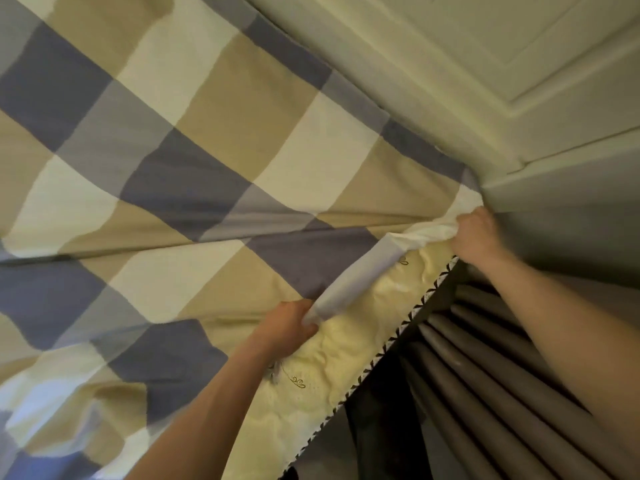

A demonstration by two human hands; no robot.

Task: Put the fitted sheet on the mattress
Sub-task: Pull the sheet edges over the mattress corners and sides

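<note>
A checked fitted sheet in purple, tan and cream lies spread over most of the mattress. The quilted yellow mattress shows bare along its right edge, which has a dark zigzag trim. My left hand grips the rolled hem of the sheet near the middle of that bare strip. My right hand clutches the bunched cream hem at the mattress corner, close to the headboard. The hem stretches taut between both hands.
A padded cream headboard runs along the top right, meeting the mattress at the corner. Grey-brown pleated curtains hang beside the mattress edge at lower right, with a dark gap beneath. Sheet folds bunch at lower left.
</note>
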